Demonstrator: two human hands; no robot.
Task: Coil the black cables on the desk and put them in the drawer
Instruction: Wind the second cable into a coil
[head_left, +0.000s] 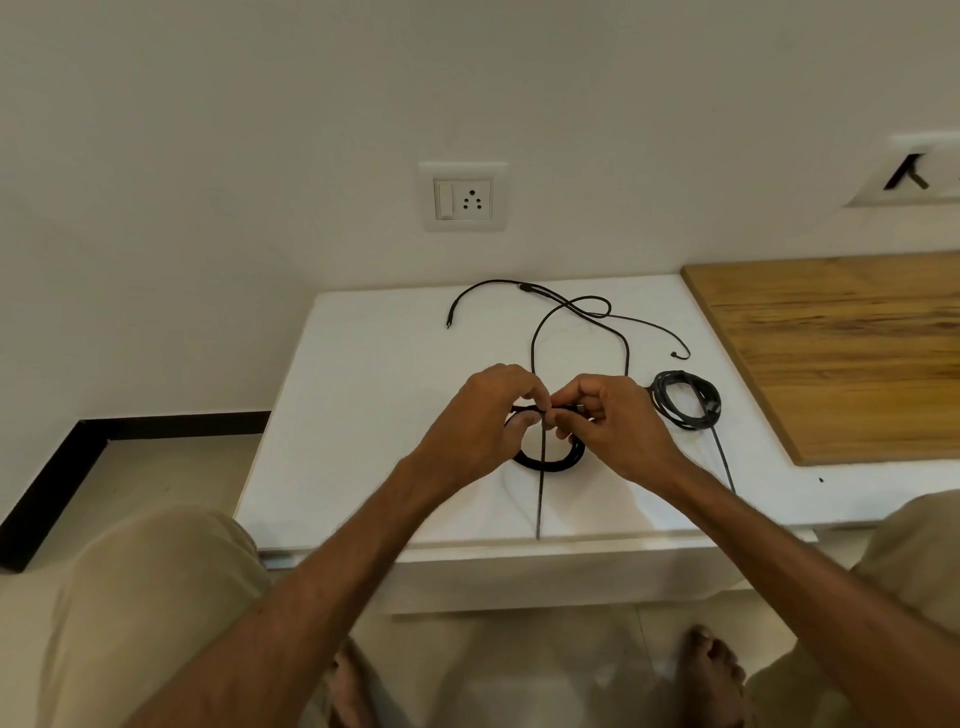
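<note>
Above the white surface (363, 395), the left hand (485, 415) and right hand (610, 423) each keep a pinching grip on the half-coiled black cable (545, 464), which looks light, limp and springy, best held where its loops cross.

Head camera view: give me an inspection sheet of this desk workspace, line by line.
Surface: white desk top, wooden panel adjoining on the right.
Job's things: black coil held at the centre; finished coil lying right of it.
Clutter: nothing seen.
Grippers: left hand and right hand both pinch the black coil's top.
Cables: loose cable sprawled at the back; one strand runs off the front edge.
Surroundings: wall socket above the desk; floor below.
</note>
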